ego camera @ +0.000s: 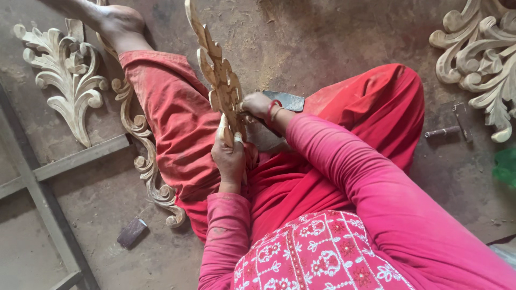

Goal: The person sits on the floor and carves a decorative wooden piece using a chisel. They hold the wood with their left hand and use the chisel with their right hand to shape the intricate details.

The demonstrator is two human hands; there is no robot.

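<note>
I sit on the floor in red trousers and a pink sleeved top. My left hand [230, 157] grips the lower end of a pale carved wooden scroll piece [215, 64], which stands on edge over my lap. My right hand [257, 104], with red bangles at the wrist, presses against the carving's right side near its lower part. Whatever it may hold is too small to make out. A grey sheet, perhaps sandpaper [290, 100], lies on my lap just behind that hand.
A leaf-shaped carving [70, 75] lies at the left, a long scroll carving [145, 156] beside my leg, and a large ornate carving [484, 53] at top right. A grey frame [43, 177], a small dark block [131, 232] and a metal tool [449, 130] rest on the dusty floor.
</note>
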